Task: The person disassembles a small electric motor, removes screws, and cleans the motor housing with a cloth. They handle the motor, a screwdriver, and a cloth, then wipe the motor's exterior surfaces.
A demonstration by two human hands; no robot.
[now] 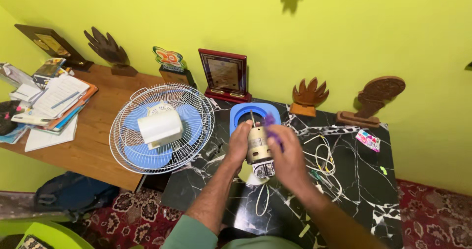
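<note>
A small fan motor (pixel 258 148), cream and metal with a thin shaft pointing up, is held upright over the black marble table (pixel 364 180). My left hand (pixel 239 143) grips its left side. My right hand (pixel 289 155) is on its right side, fingers closed on a purple-handled tool (pixel 272 130) pressed against the motor. Behind the motor lies a blue round fan base (pixel 241 114). A white wire (pixel 263 200) trails down from the motor.
A white wire fan cage with blue blades and white housing (pixel 161 127) lies at the left, across the wooden desk (pixel 93 146). Trophies and plaques line the wall. Yellow-white cables (pixel 324 160) lie right of my hands. Books (pixel 51 104) are stacked far left.
</note>
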